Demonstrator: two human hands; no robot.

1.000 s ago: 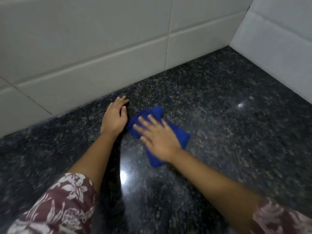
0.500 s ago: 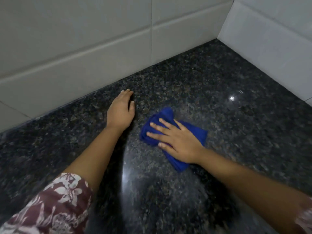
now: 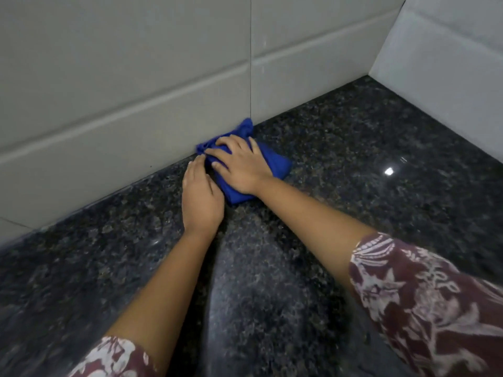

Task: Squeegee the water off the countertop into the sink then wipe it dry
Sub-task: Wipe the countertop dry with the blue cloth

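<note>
Two tiled walls (image 3: 136, 77) around countertop (image 3: 381, 172); right hand (image 3: 242, 168) on blue cloth (image 3: 276, 161)

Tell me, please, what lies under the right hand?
A blue cloth, pressed onto the dark countertop beside the tiled wall. The cloth's middle and the stone beneath it are covered.

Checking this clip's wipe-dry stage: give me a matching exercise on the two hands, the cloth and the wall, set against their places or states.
Things:
1. blue cloth
2. left hand
3. right hand
4. tiled wall

Places or states:
A. flat on the bare countertop
B. pale, upright at the back
C. bunched against the wall's foot
D. pressing on the cloth

Pairs: 1-C, 2-A, 3-D, 4-B.
</note>
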